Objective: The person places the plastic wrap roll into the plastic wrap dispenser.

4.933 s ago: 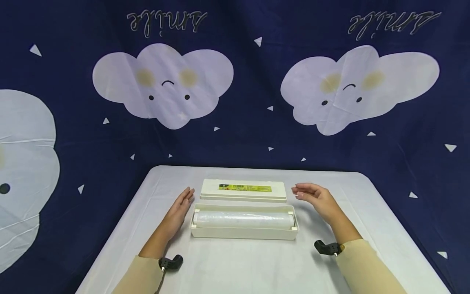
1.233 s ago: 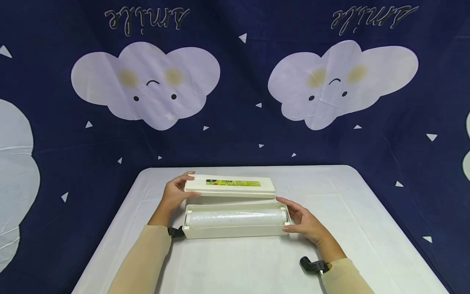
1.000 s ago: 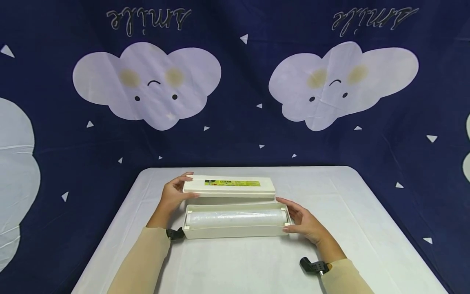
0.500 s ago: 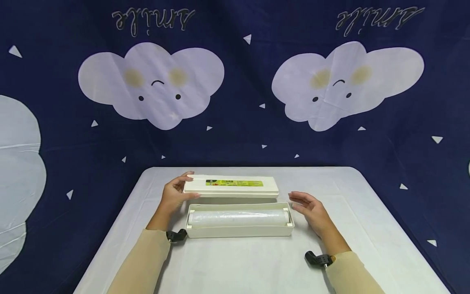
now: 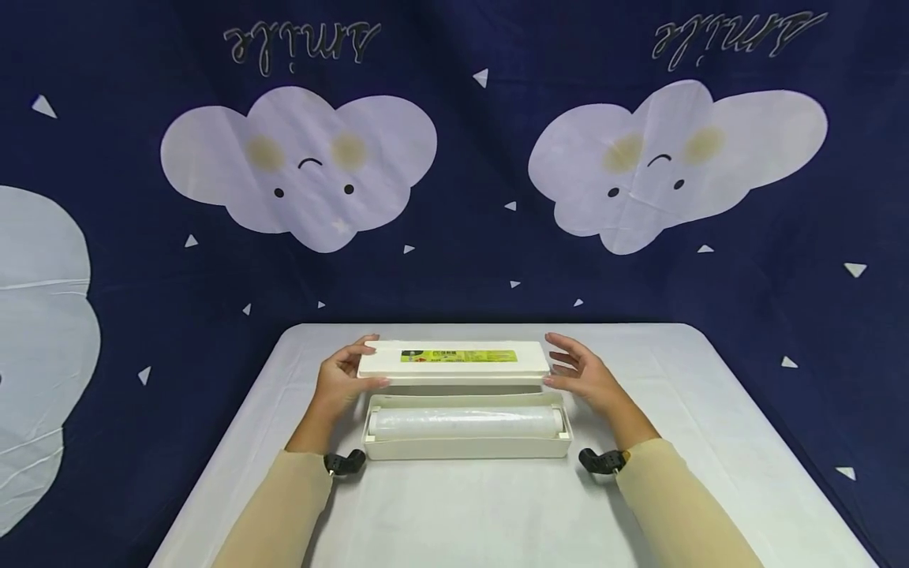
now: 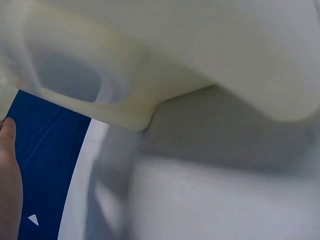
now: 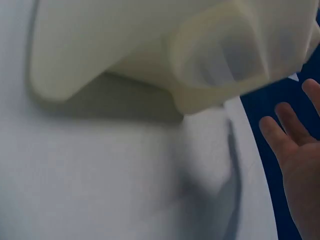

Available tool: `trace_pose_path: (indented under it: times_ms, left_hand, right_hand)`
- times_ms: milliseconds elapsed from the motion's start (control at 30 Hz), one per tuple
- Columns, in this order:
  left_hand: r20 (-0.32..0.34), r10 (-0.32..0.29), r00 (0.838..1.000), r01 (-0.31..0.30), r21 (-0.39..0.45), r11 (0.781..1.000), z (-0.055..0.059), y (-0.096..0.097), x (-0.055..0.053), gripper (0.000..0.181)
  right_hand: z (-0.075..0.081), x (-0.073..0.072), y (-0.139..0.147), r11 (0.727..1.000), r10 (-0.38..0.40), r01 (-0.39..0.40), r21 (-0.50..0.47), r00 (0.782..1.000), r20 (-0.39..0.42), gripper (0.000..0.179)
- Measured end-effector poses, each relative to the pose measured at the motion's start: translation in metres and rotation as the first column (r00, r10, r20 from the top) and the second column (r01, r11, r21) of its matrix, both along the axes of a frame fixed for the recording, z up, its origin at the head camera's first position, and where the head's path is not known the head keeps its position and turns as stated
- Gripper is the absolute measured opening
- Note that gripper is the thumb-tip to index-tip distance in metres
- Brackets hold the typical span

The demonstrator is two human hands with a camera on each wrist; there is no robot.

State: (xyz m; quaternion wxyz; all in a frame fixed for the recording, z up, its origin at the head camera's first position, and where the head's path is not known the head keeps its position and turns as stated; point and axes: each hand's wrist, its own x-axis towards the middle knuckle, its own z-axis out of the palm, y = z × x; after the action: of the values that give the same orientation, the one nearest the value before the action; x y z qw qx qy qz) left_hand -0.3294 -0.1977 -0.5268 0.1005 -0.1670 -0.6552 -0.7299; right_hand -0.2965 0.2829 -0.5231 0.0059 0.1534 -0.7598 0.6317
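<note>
A long white lid [image 5: 454, 370] with a yellow-green label lies behind a white box [image 5: 469, 450]. In the box sits a roll of cling film [image 5: 465, 423], its end pieces showing at both sides. My left hand [image 5: 335, 386] grips the lid's left end, thumb along the front edge and fingers at the back. My right hand [image 5: 595, 386] is at the lid's right end, thumb tip right at the front corner, the other fingers spread apart. In the right wrist view, fingers [image 7: 280, 137] of that hand stand away from the pale plastic.
A white-covered table [image 5: 469, 513] carries the box and lid. Behind it hangs a dark blue curtain [image 5: 483, 158] printed with clouds. Black wrist cameras [image 5: 346, 462] are worn at both wrists, near the box's front corners.
The left hand has come to the lid's left end and gripped it. My right hand has left the box's right end and moved up to the lid's right end.
</note>
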Motion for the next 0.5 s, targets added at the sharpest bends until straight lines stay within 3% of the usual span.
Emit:
trace_pose_path:
  times_ms: [167,267,500]
  left_hand:
    - [-0.013,-0.018,1.000,0.019,0.040,0.999,-0.0005,0.0025,0.0036,0.063]
    - [-0.029,-0.039,0.999,0.040,0.059,0.997,0.0002,0.0036,0.0050,0.063]
    - [-0.059,-0.054,0.997,0.058,0.077,0.995,0.0014,0.0035,0.0078,0.062]
  right_hand:
    - [0.0037,-0.0025,-0.0063,0.999,0.047,-0.048,0.021,0.998,0.049,0.098]
    - [0.0019,-0.0032,-0.0068,0.998,0.046,-0.046,0.030,0.999,0.024,0.099]
    - [0.0042,-0.0019,-0.0090,0.993,0.095,-0.098,-0.065,0.994,-0.055,0.100]
